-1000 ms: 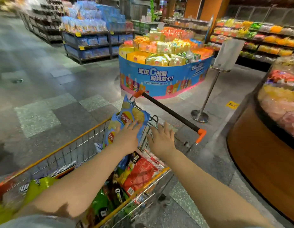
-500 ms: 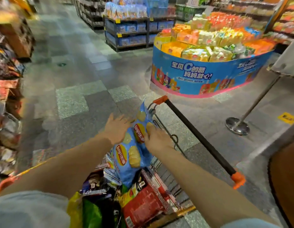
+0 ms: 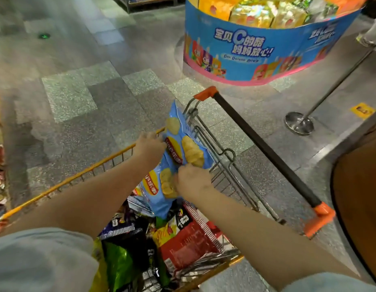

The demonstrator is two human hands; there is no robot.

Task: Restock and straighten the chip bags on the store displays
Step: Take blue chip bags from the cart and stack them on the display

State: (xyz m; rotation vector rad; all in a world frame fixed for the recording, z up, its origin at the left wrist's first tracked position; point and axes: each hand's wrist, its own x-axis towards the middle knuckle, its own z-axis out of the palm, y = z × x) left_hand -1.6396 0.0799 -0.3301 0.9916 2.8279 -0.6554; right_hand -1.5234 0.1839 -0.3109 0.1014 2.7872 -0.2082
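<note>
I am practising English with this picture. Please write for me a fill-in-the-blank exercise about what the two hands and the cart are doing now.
1. Both hands, the left hand and the right hand, hold light ____ chip bags.
2. The bags are lifted above a wire shopping ____, whose rim is yellow.
3. The cart's black handle has ____ end caps.

Missing words: blue; cart; orange

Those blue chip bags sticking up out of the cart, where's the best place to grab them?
Probably by the two long side edges, one hand from each side, as the left hand and right hand do now on the blue chip bags. They stand tall and puffy above the cart, so edge grips likely avoid crushing the chips.
</note>
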